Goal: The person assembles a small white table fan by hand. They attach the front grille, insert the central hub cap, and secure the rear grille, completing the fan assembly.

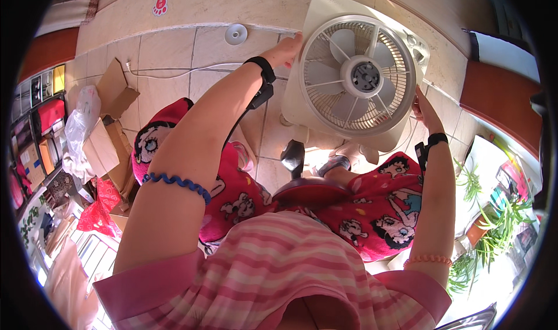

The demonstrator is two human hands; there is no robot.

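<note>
A cream box fan [296,106] with a round grille stands in front of me, tilted a little. Pale blades [343,46] and a grey hub [365,77] show through its ribs. My left hand [283,50] is at the upper left edge of the housing, its fingers partly hidden against the side. On the opposite edge, my right hand [427,112] grips the housing, fingertips tucked at the rim. Control knobs [411,40] sit at the fan's upper right corner. A small white round part [235,34] with a raised centre lies on the tiles left of the fan.
A white cord [186,72] runs over the tiled floor. Opened cardboard boxes [119,88], a plastic bag [82,118] and a loaded shelf are at left. Potted plants [494,231] stand at right. Between my legs is a round dark red seat [314,193].
</note>
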